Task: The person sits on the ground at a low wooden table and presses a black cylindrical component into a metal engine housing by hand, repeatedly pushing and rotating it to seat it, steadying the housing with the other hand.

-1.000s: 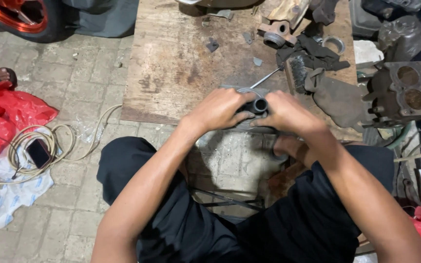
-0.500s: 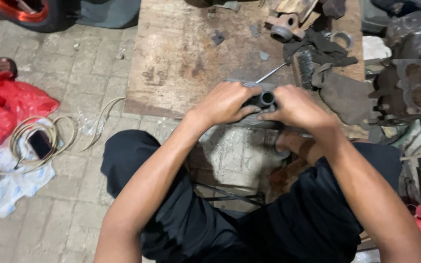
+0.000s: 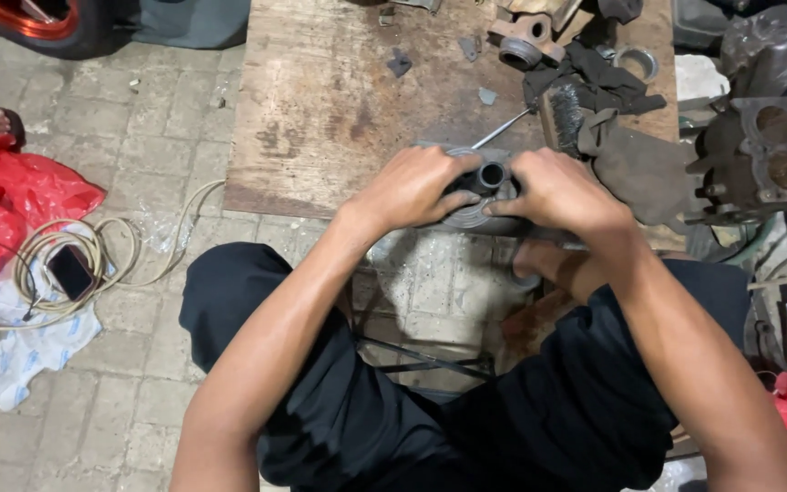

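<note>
Still both hands (image 3: 489, 191) on pulley (image 3: 480, 214)

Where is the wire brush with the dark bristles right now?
In the head view, the wire brush with dark bristles lies on the wooden board, just beyond the right hand, beside the dark grey rag.

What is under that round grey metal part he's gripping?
The round grey metal part rests at the wooden board's near edge. Both hands, left and right, cover its sides.

Cylinder block (image 3: 762, 159) right of board (image 3: 321, 109); phone (image 3: 70, 271) left.
</note>
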